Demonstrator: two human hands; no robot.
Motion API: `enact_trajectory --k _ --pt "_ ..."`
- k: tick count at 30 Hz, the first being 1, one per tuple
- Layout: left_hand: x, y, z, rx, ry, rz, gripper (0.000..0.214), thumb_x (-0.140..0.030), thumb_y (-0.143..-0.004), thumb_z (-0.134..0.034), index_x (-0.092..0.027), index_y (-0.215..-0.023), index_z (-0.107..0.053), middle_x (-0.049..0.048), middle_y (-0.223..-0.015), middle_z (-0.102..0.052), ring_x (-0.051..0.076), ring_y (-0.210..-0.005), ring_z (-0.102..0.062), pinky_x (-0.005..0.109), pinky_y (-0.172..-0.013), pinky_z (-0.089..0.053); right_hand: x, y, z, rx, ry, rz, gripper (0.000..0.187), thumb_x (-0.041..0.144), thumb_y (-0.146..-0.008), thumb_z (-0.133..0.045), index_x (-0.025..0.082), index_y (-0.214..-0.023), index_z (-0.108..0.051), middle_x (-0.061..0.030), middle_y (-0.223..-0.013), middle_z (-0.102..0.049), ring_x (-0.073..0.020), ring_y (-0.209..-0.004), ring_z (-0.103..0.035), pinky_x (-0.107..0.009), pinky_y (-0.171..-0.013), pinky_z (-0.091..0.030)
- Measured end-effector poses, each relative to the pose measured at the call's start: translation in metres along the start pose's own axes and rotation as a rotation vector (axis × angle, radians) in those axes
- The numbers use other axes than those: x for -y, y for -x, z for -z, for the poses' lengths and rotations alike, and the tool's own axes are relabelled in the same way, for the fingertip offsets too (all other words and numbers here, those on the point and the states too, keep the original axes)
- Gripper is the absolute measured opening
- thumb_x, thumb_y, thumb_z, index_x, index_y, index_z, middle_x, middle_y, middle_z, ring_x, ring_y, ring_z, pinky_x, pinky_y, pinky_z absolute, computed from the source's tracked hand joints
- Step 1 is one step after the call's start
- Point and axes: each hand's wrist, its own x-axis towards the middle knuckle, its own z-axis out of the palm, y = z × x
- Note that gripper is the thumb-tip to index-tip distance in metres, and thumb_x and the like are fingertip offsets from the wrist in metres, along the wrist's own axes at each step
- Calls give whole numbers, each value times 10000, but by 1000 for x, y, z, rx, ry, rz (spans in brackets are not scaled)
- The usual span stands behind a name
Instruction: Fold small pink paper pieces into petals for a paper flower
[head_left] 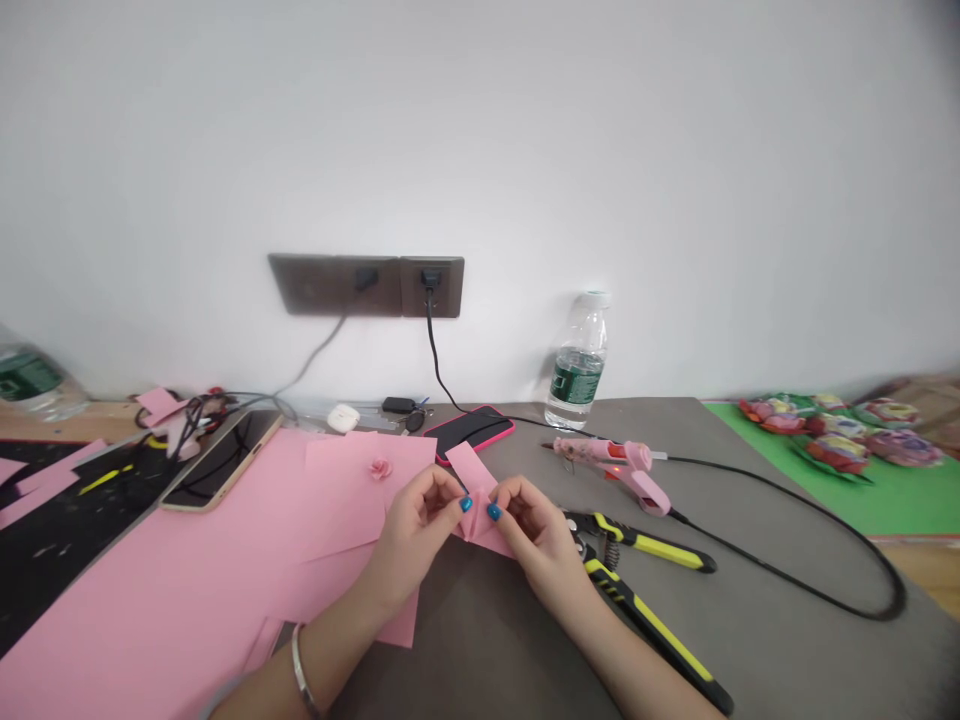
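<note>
The pink paper (479,518) had raised folds near its middle, where left-hand fingers (449,514) and right-hand fingers (508,526) pinched it.

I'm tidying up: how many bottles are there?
2. One bottle stands by the wall, behind the glue gun; another bottle is at the picture's left edge, partly cut off.
</note>
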Motion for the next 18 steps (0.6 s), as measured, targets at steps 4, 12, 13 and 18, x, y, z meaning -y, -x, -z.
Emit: enact_trajectory --k 4,12,13,18 --pt "1 0 1 15 -8 51 139 -283 -827 -640 -170 -893 -592 -31 -708 -554 105 -663 -538 211 -623 -418 -2 1 0 7 22 28 282 444 -899 -578 200 -780 -499 15 -741 -464 -130 -648 -432 -235 -585 -362" --pt "3 -1 3 67 -19 75 181 -313 -831 -660 -159 -923 -630 -16 -698 -591 114 -670 -562 231 -654 -441 0 1 -3 0 -2 56 216 411 -902 -592 210 -877 -517 10 -783 -504 -125 -669 -494 -226 -607 -404" --pt "3 -1 3 74 -8 76 169 -311 -830 -662 -159 -887 -616 -16 -695 -591 113 -664 -561 230 -650 -442 0 1 -3 6 6 49 220 415 -899 -595 205 -886 -534 5 -785 -515 -127 -672 -500 -229 -609 -407" --pt "1 -1 4 114 -2 85 200 -292 -801 -690 -160 -751 -549 -27 -675 -557 98 -629 -528 207 -595 -419 1 -1 0 26 66 15 288 454 -883 -602 182 -793 -572 9 -702 -510 -121 -611 -448 -230 -556 -362"
